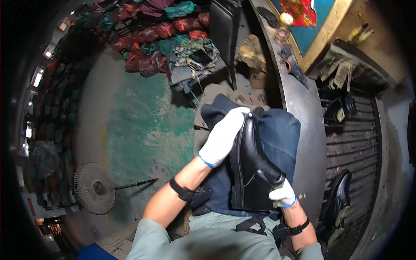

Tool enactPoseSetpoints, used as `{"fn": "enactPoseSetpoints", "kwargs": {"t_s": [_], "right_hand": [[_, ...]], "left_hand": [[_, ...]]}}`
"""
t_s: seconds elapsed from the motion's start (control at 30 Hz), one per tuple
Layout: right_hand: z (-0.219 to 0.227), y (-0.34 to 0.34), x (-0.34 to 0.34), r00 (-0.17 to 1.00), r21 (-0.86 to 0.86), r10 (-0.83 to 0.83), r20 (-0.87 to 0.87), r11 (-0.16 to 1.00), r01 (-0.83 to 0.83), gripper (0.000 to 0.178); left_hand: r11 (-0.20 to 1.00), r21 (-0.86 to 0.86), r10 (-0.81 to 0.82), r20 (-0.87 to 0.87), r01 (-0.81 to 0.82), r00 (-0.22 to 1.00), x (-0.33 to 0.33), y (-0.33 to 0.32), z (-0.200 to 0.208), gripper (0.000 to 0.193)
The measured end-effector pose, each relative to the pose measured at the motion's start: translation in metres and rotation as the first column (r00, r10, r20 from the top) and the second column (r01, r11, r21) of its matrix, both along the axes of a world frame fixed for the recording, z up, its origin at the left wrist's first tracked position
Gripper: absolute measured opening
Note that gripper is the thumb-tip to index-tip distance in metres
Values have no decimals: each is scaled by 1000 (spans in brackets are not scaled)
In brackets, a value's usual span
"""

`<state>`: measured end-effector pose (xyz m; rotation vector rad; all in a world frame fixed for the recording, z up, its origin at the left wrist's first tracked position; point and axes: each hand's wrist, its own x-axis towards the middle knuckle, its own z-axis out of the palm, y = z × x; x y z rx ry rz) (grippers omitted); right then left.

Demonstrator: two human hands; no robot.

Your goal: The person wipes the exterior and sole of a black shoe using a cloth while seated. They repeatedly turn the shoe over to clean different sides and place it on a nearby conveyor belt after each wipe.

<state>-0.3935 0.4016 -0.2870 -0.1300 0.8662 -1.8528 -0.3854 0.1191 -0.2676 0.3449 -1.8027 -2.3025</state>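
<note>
A black leather boot [255, 173] lies on its side across my lap, its toe pointing away from me and its sole edge along the left. My left hand [226, 134], in a white glove with a blue cuff edge, closes around the toe; some fingertips are hidden. At the boot's opening, near the heel end, my right hand [284, 195] grips the upper in a matching glove. Dark blue cloth [281, 134] covers my legs under the boot.
A metal-topped bench [303, 130] runs along my right. Beyond it, a slatted rack [353, 149] carries another black shoe [340, 190] and more footwear. To the left stands a fan [95, 188]. Ahead are a black chair [223, 32] and several red bags [149, 63].
</note>
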Motion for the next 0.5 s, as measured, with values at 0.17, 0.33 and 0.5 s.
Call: {"fn": "enactPoseSetpoints", "kwargs": {"t_s": [0.17,0.33,0.5], "right_hand": [[-15,22,18,928,-104,-172,332,971,217,93],[-16,35,0,937,-260,-135,322,939,224,93],[34,20,-19,870,-21,-488,64,871,490,114]], "left_hand": [[955,-294,9,193,49,981,-37,32,19,23],[996,-80,-33,203,50,979,-42,63,41,44],[807,557,-95,452,-197,887,39,102,8,53]]}}
